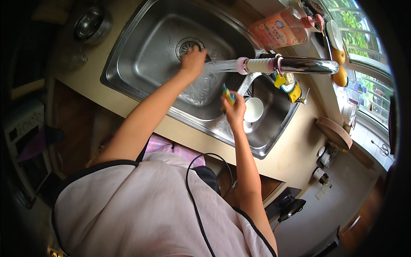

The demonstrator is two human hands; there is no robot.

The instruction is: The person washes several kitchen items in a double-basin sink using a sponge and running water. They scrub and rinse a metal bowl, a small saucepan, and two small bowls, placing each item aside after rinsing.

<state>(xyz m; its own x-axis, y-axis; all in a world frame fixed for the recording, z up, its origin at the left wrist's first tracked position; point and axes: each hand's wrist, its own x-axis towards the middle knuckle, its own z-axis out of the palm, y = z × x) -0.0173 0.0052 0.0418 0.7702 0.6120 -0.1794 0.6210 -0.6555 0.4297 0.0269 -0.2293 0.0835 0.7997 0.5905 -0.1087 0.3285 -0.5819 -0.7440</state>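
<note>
My left hand [193, 62] reaches into the large basin of a stainless steel sink [154, 77], beside the drain strainer [184, 45]. Its fingers are partly hidden; whether they grip anything is unclear. Water sprays from the tap's ribbed white and pink nozzle [257, 65] toward this hand and runs over the basin floor. Near the divider, my right hand [235, 109] holds a yellow and green sponge [228, 94] above the basin edge. Just right of that hand, a white bowl [254, 110] sits in the small basin [273, 119].
A chrome spout [308, 66] arches over the sink. Behind it stands a pump bottle of detergent [279, 29]. A yellow scrubber [294, 93] rests at the small basin's rim. Metal bowls [93, 25] are at the left counter; a round wooden board [334, 133] leans at right.
</note>
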